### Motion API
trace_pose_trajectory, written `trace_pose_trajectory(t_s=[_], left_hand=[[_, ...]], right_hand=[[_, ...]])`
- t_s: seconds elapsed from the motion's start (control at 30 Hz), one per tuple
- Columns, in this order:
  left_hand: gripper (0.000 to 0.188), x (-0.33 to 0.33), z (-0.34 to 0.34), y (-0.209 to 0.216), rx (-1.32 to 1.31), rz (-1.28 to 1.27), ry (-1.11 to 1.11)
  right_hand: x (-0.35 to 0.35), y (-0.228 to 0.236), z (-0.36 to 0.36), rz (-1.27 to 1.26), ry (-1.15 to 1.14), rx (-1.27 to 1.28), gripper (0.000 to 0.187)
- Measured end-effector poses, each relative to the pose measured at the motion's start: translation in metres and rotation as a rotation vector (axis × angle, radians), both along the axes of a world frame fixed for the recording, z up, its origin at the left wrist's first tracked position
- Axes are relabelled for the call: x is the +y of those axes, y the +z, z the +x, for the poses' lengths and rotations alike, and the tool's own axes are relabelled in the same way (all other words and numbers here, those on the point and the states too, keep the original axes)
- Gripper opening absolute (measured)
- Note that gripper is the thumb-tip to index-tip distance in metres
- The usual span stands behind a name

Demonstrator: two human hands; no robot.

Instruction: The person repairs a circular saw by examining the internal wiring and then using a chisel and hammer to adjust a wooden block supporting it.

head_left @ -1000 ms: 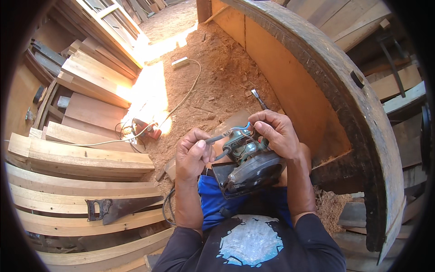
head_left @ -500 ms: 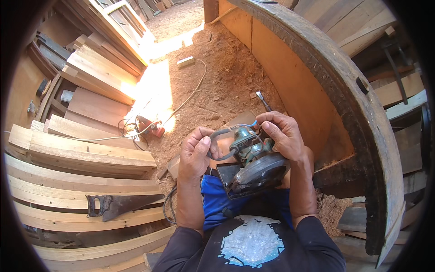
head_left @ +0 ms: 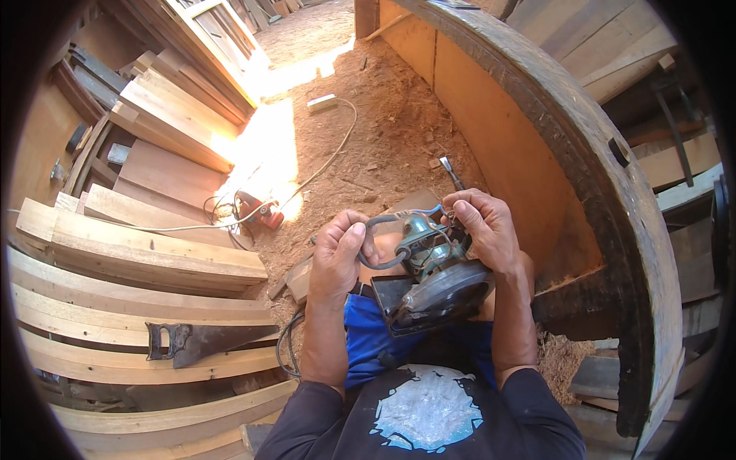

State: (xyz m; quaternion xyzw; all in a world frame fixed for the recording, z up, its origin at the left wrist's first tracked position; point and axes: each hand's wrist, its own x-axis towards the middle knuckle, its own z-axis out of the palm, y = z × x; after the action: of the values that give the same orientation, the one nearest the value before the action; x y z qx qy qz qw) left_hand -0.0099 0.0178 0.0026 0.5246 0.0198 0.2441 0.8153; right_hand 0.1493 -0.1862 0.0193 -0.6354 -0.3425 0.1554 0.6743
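A green circular saw (head_left: 429,253) with a dark blade guard (head_left: 448,291) rests on my lap, its motor end toward my hands. Closed around the saw's thick grey cord (head_left: 381,221), my left hand (head_left: 342,249) keeps a loop of it beside the motor housing. A blue wire (head_left: 426,210) runs out of the cord end toward the right. My right hand (head_left: 487,230) pinches the tip of that wire between thumb and forefinger. Just beyond the right hand lies a flat-bladed, chisel-like tool (head_left: 451,172), its far end hidden.
A hand saw (head_left: 207,341) lies on stacked planks (head_left: 146,261) at the left. Sawdust covers the floor, where a red power tool (head_left: 264,213) and a pale power strip (head_left: 322,102) with a cable lie. A curved wooden panel (head_left: 521,146) stands close on the right.
The whole view has shifted slightly, with the scene now a little farther right. My left hand still grips the cord and my right still pinches the wire, with barely any movement.
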Motion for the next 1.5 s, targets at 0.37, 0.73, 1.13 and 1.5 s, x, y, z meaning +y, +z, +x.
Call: trace_pose_trajectory(t_s=[0.37,0.73,1.13,1.5], left_hand=[[0.022,0.001,0.006,-0.005,-0.021,0.125,0.059],[0.017,0.016,-0.010,-0.005,0.000,0.105,-0.034],[0.018,0.013,0.001,-0.017,-0.029,-0.014,0.054],[0.016,0.001,0.002,-0.006,-0.138,0.038,0.076]], right_hand=[[-0.002,0.002,0.001,-0.033,0.035,-0.019,0.025],[-0.065,-0.018,-0.003,-0.218,-0.248,-0.140,0.030],[-0.081,-0.059,-0.015,-0.237,-0.142,0.081,0.032],[-0.077,-0.048,-0.019,-0.219,-0.125,0.132,0.026]])
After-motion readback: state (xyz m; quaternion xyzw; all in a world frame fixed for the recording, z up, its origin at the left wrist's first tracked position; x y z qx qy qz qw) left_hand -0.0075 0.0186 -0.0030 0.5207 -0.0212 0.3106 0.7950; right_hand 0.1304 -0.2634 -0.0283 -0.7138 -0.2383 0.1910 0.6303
